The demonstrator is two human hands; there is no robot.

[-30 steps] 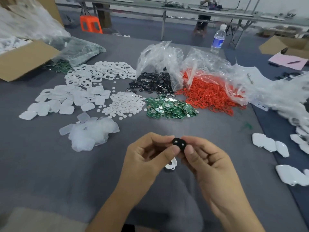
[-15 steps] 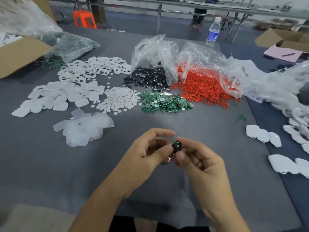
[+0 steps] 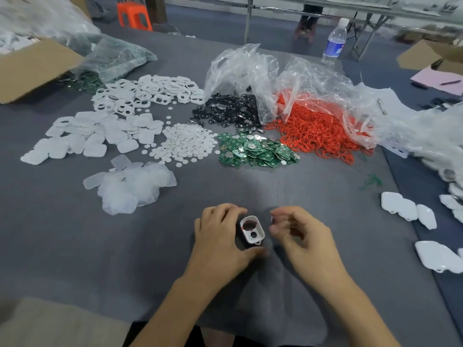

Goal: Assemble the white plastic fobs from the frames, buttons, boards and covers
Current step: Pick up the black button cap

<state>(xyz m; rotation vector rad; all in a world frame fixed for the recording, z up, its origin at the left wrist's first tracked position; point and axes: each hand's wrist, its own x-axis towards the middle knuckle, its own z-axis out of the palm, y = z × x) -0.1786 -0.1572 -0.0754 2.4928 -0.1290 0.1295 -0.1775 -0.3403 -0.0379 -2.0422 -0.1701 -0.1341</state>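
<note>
My left hand (image 3: 220,236) grips a white frame (image 3: 252,230) with two holes, low over the grey table (image 3: 75,246); fingers lie on its far left side and the thumb below it. Something dark and reddish shows through the holes. My right hand (image 3: 298,234) hovers just right of the frame, apart from it, fingers loosely curled and blurred, with nothing clearly in them. Farther back lie piles of white frames (image 3: 150,93), white covers (image 3: 100,136), white round discs (image 3: 185,144), green boards (image 3: 255,151) and black buttons (image 3: 228,113).
Red rings (image 3: 315,131) spill from a clear bag at back right. Translucent pieces (image 3: 130,186) lie in a heap left of my hands. White shells (image 3: 406,209) lie along the right edge. A cardboard box (image 3: 32,68) stands at far left and a water bottle (image 3: 334,45) at the back.
Both hands were pinching a small black piece together above the table. Now they have dropped lower, the left holds the white frame facing up, and the right has drawn away to the right.
</note>
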